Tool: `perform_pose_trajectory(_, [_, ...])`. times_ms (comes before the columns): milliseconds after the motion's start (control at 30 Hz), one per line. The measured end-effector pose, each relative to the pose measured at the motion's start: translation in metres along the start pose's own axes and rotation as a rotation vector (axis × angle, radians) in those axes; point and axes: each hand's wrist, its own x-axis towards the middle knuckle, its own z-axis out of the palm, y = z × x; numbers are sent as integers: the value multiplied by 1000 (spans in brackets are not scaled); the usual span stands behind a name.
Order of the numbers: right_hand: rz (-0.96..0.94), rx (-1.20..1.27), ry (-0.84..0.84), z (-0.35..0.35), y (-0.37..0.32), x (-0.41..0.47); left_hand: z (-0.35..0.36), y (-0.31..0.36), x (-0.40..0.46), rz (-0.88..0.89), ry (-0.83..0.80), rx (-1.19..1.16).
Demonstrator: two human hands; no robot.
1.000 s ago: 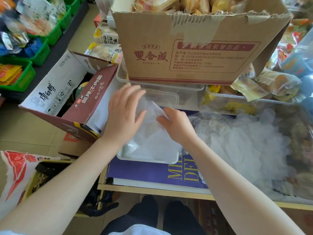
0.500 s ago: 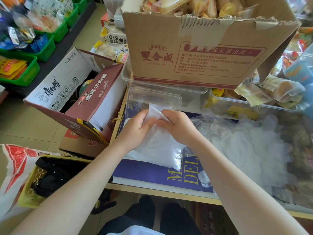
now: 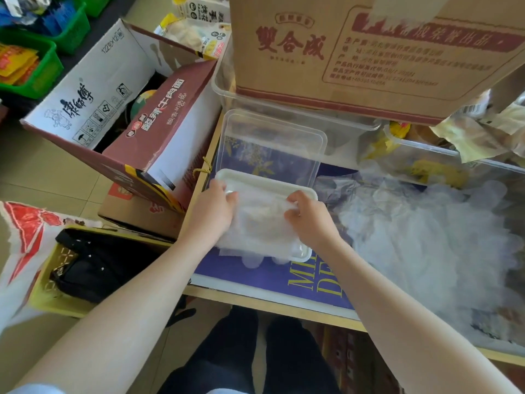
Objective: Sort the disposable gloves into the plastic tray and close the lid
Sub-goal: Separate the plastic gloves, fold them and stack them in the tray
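Basically both hands sat on the glove stack [image 3: 255, 223] in the tray [image 3: 302, 253]; left hand [image 3: 211, 213] and right hand [image 3: 308, 216] each pinched its far edge; clear lid [image 3: 272, 146] lay at 12 o'clock, right hand slightly nearer.

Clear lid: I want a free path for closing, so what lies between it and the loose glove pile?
Head view: only crumpled clear plastic wrap lies between the clear lid and the glove pile.

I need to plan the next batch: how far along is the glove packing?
Done: some gloves already lie in the white tray. In hand: the left hand and right hand are pressing gloves into it. Left: the loose glove pile beside it, and the clear lid lies off behind.
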Motion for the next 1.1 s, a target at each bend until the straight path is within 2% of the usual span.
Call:
perform_pose_trajectory(200, [-31, -307, 157, 16, 0, 12, 3, -5, 3, 425, 160, 778])
perform_pose_trajectory(267, [-41, -425, 150, 19, 0, 12, 6, -12, 4, 515, 216, 855])
perform_pose_trajectory(400, [-18, -542, 155, 20, -3, 13, 8, -24, 8, 833, 126, 806])
perform_pose_trajectory(467, [-47, -587, 199, 24, -6, 6, 8, -27, 11, 833, 32, 832])
perform_pose_trajectory(567, [-313, -733, 339, 32, -12, -1, 2, -20, 9, 699, -159, 889])
perform_pose_trajectory(600, [-418, -728, 307, 33, -14, -3, 4, -22, 12, 687, -175, 917])
perform_pose_trajectory(667, [-561, -658, 96, 38, -13, -4, 4, -18, 12, 675, -221, 984])
perform_pose_trajectory(733, [-521, -636, -103, 42, -10, 0, 8, -18, 13, 683, -200, 1024])
perform_pose_trajectory(800, [-439, -688, -149, 42, 0, 6, 11, -17, 14, 669, -187, 1054])
perform_pose_trajectory(867, [-406, -747, -134, 41, 14, 8, 13, -16, 15, 641, -177, 1052])
perform_pose_trajectory(1000, [-345, -1013, 95, 32, 33, 1, 12, -10, 14, 612, -209, 1077])
perform_pose_trajectory(1100, [-352, -925, -39, 22, 38, 2, 6, -5, 14, 564, -290, 1069])
